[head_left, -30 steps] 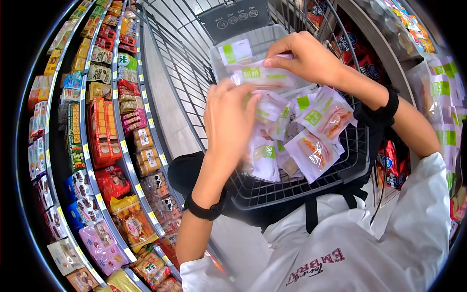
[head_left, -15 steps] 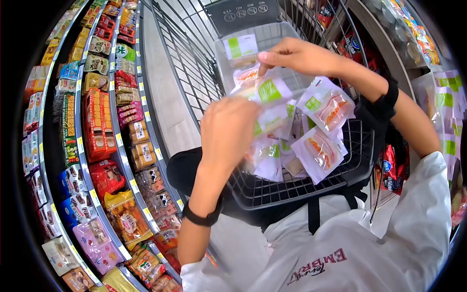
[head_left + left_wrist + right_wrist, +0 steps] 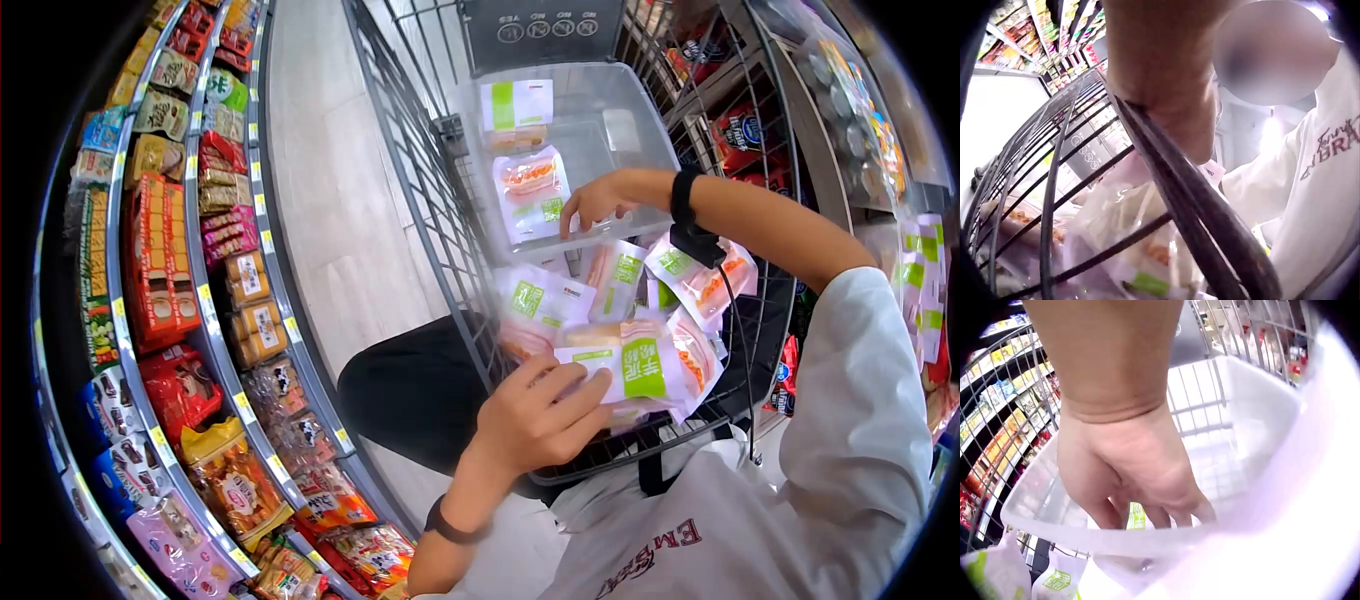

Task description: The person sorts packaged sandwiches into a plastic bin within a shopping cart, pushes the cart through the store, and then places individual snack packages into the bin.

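Note:
Inside the clear plastic bin point(image 3: 640, 110), a white-and-green packet point(image 3: 515, 105) lies above a second packet point(image 3: 530, 185) showing an orange-topped filling. My right hand point(image 3: 600, 200) reaches over the bin's near end, fingers pointing down at the second packet's lower right corner; in the right wrist view the hand point(image 3: 1135, 462) has its fingertips hidden behind the bin wall point(image 3: 1116, 540). At the cart's near edge my left hand point(image 3: 535, 420) grips the left end of a packet point(image 3: 645, 368) with a large green label. Several similar packets point(image 3: 540, 300) lie between the hands.
The metal cart point(image 3: 410, 170) surrounds the bin and loose packets, with a grey sign panel point(image 3: 545, 35) at its far end. Snack shelves point(image 3: 190, 260) run along the left; red bags point(image 3: 740, 135) and more packets point(image 3: 920, 280) stand at the right.
The orange-filled packet now lies flat in the bin, below the first. My left hand has moved down and right, onto a packet at the near edge; my right hand has moved lower.

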The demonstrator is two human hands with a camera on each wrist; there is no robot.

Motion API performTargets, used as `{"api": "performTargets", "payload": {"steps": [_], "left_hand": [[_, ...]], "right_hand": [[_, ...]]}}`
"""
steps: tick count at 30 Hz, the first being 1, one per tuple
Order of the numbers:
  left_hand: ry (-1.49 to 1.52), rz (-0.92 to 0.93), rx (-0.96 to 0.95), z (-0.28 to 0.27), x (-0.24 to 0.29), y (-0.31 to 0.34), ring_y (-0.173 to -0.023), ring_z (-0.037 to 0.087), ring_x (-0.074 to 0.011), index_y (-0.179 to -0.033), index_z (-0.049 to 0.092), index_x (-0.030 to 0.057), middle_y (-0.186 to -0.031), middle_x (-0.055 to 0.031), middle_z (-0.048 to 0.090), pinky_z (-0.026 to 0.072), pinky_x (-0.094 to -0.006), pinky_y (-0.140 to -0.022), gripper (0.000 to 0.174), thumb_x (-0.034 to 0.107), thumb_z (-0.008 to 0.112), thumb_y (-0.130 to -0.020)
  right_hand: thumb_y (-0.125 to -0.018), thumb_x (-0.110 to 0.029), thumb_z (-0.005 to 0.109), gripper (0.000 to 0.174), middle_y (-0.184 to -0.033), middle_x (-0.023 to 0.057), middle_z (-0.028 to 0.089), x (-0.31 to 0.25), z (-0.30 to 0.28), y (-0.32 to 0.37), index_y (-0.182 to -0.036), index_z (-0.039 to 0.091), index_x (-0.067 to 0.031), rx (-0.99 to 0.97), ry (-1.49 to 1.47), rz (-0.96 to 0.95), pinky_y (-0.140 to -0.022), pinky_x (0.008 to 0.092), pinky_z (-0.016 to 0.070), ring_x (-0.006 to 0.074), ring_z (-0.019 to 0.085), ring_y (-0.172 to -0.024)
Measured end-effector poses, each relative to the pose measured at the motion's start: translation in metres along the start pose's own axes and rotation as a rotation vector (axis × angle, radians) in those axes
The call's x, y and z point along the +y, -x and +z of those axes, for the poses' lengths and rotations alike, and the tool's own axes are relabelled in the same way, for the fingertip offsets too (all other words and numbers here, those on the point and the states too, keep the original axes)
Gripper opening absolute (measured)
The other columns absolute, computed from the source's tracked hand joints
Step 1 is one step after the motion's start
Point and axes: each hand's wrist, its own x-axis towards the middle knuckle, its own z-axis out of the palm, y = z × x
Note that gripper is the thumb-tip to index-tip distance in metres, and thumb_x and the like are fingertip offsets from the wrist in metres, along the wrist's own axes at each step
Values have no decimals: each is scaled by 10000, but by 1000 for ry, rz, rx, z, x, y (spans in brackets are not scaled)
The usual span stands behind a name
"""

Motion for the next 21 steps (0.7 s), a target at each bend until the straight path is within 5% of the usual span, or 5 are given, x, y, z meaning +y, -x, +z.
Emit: {"api": "performTargets", "payload": {"steps": [4,7,11,14,21], "left_hand": [[-26,-58,7,-3,-1,1,-840,665,-231,-731,658,73,-1052,-74,718,527,-342,-684,88,123,726,-708],[31,-97,58,-4,-2,5,-841,671,-234,-747,662,67,-1056,-96,719,521,-332,-673,94,114,731,-705],[79,-116,103,-4,-2,2,-833,675,-239,-749,661,59,-1040,-111,719,517,-329,-657,95,112,734,-717],[84,-119,110,-4,-4,0,-830,675,-242,-751,661,54,-1035,-114,718,517,-326,-652,93,106,731,-722],[98,-171,131,-3,-6,-2,-834,677,-248,-762,662,46,-1045,-119,716,504,-326,-632,94,88,733,-718]], "right_hand": [[-778,-89,713,481,-1106,63,667,14,8,-20,-1254,663,-136,39,-401,-45,-808,422,516,227,612,-997],[-702,9,733,417,-944,77,716,15,0,-8,-1111,719,-66,526,-180,-198,-800,306,534,228,676,-867],[-754,-57,742,178,-924,139,677,2,-19,22,-920,679,-58,1020,364,-588,-799,425,526,326,654,-915],[-806,-40,722,150,-942,124,618,-13,-22,37,-928,636,-27,1085,466,-490,-779,405,518,325,628,-875],[-898,-123,682,172,-1021,152,557,-9,-41,-2,-962,591,9,1355,77,-607,-761,398,514,317,627,-880]]}}
